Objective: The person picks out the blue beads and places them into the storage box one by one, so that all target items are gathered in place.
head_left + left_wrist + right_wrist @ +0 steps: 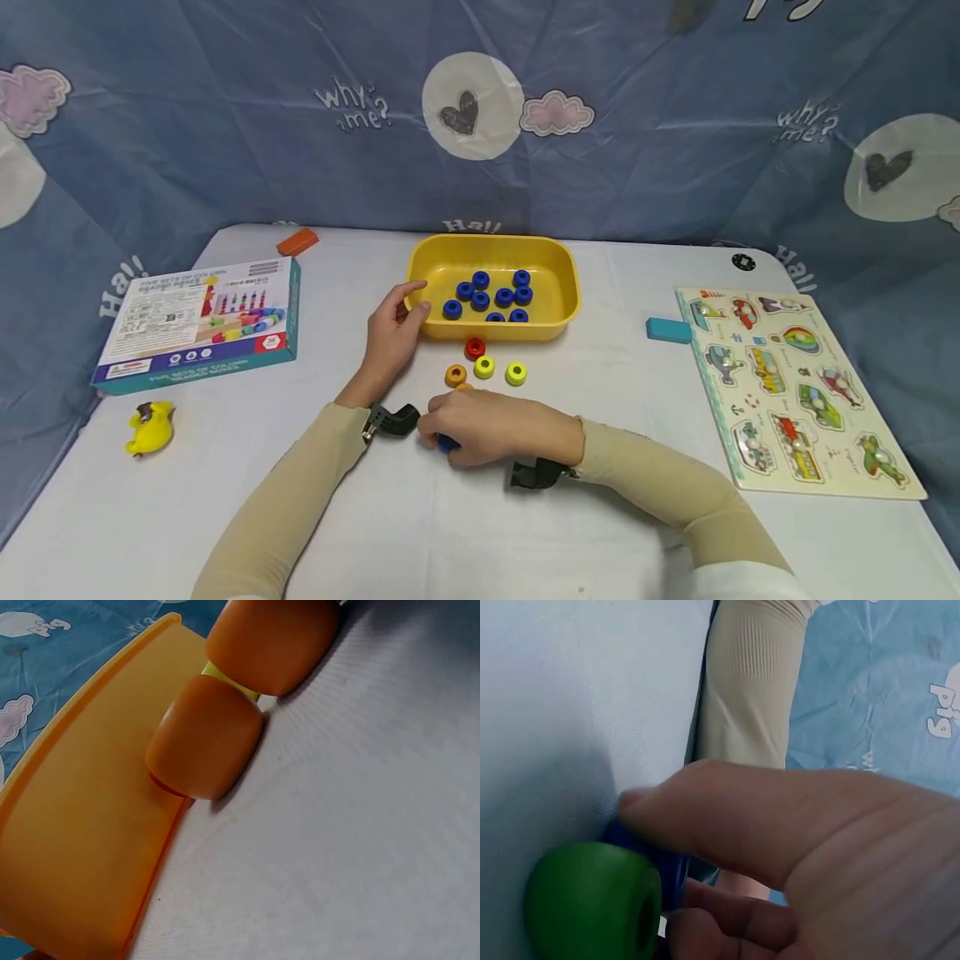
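With its thumb and fingers on the near-left rim, my left hand (390, 333) grips a yellow plastic tray (495, 332). Several blue beads (480, 301) lie inside the tray. My right hand (491, 427) pinches a dark blue bead (447, 443) close over the table, in front of the tray. Right beside that bead, a green bead (589, 900) shows in the right wrist view. Between the right hand and the tray sit an orange bead (455, 376), a red bead (475, 348) and two yellow beads (516, 373); another orange bead is mostly hidden behind the hand.
On the left lie a bead-set box (202, 321), a yellow toy duck (152, 428) and an orange block (297, 242). A wooden picture puzzle board (795, 392), a teal block (668, 330) and a black disc (743, 262) are on the right.
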`<move>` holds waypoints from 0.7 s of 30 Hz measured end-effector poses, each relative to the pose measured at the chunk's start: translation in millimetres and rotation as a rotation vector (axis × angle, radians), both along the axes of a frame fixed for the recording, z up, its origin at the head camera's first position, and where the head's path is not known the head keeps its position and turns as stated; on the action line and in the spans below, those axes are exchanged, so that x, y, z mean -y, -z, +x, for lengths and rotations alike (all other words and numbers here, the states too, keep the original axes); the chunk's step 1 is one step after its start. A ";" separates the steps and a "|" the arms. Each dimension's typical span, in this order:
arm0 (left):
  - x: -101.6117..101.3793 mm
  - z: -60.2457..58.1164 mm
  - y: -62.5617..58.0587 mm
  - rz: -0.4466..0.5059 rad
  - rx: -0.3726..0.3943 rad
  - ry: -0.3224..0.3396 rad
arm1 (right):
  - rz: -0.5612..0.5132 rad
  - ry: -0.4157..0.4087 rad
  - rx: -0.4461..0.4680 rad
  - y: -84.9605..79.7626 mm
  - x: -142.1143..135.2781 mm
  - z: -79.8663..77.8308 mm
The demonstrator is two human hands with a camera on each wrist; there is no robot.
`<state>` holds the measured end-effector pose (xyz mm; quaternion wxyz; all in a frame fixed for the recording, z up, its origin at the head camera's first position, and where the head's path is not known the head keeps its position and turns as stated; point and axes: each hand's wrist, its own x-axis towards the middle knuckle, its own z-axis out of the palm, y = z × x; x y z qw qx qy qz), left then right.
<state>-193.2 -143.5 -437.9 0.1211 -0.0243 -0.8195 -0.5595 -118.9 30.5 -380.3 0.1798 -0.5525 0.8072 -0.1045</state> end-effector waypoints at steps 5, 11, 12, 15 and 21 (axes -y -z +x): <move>1.6 0.0 1.2 0.029 -0.007 0.007 | -0.097 -0.035 0.027 -12.4 -1.8 -5.1; 2.0 -0.9 1.4 0.036 -0.015 0.014 | -0.278 0.088 0.010 -53.0 -25.2 -37.4; 1.6 -0.8 1.3 0.031 -0.012 0.016 | -0.295 0.142 0.000 -58.2 -31.2 -45.8; -0.1 -0.2 1.0 0.022 -0.006 0.022 | -0.309 0.334 -0.020 -66.6 -49.9 -72.3; 0.5 0.2 0.7 0.007 -0.009 0.026 | -0.217 0.602 -0.015 -55.2 -78.2 -115.0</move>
